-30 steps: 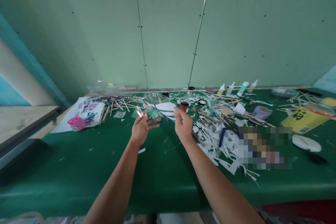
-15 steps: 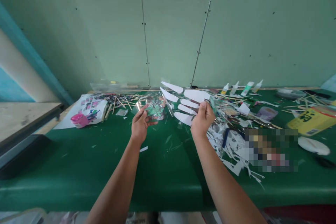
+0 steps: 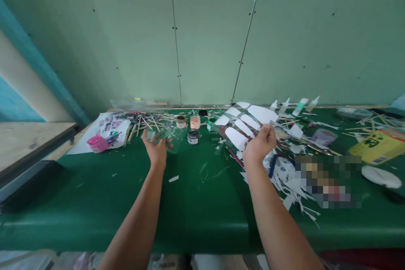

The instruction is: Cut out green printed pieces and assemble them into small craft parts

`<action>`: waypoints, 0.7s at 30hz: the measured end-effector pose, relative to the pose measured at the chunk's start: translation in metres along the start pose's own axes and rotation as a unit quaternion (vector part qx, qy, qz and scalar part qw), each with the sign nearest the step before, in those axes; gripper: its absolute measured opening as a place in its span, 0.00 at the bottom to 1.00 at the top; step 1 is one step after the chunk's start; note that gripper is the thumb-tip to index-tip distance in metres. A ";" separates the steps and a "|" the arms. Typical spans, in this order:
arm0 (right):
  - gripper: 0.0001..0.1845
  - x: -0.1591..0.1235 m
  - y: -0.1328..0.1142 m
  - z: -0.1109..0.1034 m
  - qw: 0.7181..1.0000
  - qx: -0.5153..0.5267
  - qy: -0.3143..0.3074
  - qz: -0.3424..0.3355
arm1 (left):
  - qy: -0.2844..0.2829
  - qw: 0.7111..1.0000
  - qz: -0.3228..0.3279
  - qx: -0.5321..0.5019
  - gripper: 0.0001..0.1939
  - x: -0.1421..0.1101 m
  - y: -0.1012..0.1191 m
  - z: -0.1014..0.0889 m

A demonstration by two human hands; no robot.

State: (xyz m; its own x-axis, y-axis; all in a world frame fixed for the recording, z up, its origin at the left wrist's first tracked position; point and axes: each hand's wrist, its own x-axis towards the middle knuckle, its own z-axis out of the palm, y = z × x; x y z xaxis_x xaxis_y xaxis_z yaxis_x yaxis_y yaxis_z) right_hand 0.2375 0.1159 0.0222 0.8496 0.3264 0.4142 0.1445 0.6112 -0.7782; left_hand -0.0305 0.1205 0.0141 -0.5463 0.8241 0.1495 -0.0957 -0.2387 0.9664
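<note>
My left hand (image 3: 155, 147) is at the left of centre over the green table, its fingers spread apart. A crumpled piece of clear plastic film (image 3: 177, 138) lies against its fingertips; whether it is still touched I cannot tell. My right hand (image 3: 261, 143) is closed on the lower right edge of a clear plastic sheet (image 3: 225, 131). Several white paper cutouts (image 3: 263, 114), long and rounded, show on that sheet, which is held tilted above the table. Between my hands stand small jars: a dark one (image 3: 193, 136), a peach one (image 3: 195, 122) and a brownish one (image 3: 181, 121).
White paper scraps (image 3: 292, 179) heap below my right hand. Several glue bottles (image 3: 299, 106) stand at the back right, near a yellow packet (image 3: 368, 145). A pink container (image 3: 97, 144) sits on a printed sheet (image 3: 84, 139) at left, beside thin wooden sticks (image 3: 138, 126). The wall (image 3: 205, 42) closes the back.
My hands have moved apart. The right one carried the sheet with white cutouts rightward; the left one shifted left with its fingers spreading and the clear film moving left. The jars are now uncovered.
</note>
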 end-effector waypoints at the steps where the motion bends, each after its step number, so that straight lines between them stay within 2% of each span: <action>1: 0.17 -0.002 -0.001 0.001 1.000 0.000 -0.004 -0.001 | 0.000 1.000 0.003 0.028 0.46 0.000 -0.001 0.000; 5: 0.17 -0.005 -0.001 0.003 0.999 -0.021 -0.045 -0.004 | 0.007 0.988 0.022 0.154 0.54 -0.002 0.002 -0.005; 8: 0.20 -0.008 -0.004 0.003 0.990 -0.086 -0.089 -0.060 | 0.029 0.971 0.048 0.234 0.56 -0.005 0.010 -0.008; 9: 0.21 -0.009 -0.005 0.003 0.985 -0.110 -0.103 -0.086 | 0.045 0.959 0.059 0.273 0.55 -0.007 0.012 -0.009; 13: 0.23 -0.018 -0.014 0.003 0.968 -0.144 -0.142 -0.145 | 0.116 0.875 0.121 0.455 0.49 -0.012 0.019 -0.008; 15: 0.24 -0.021 -0.017 0.003 0.967 -0.143 -0.147 -0.153 | 0.077 0.848 0.165 0.497 0.38 -0.014 0.017 -0.007; 17: 0.24 -0.022 -0.018 0.003 0.965 -0.149 -0.149 -0.159 | -0.002 0.827 0.196 0.527 0.26 -0.015 0.013 -0.005; 19: 0.24 -0.023 -0.018 0.002 0.963 -0.151 -0.155 -0.160 | -0.078 0.810 0.200 0.545 0.20 -0.016 0.006 -0.003; 21: 0.23 -0.023 -0.019 0.002 0.963 -0.147 -0.160 -0.160 | -0.120 0.796 0.189 0.562 0.17 -0.016 -0.001 -0.002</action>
State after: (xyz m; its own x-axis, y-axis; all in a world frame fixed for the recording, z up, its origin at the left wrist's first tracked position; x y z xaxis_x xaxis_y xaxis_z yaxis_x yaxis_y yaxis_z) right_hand 0.2138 0.0986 0.0282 0.5453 0.3892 0.7424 0.5503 0.5019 -0.6673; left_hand -0.0228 0.1065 0.0104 -0.1710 0.9090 0.3801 0.9170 0.0057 0.3989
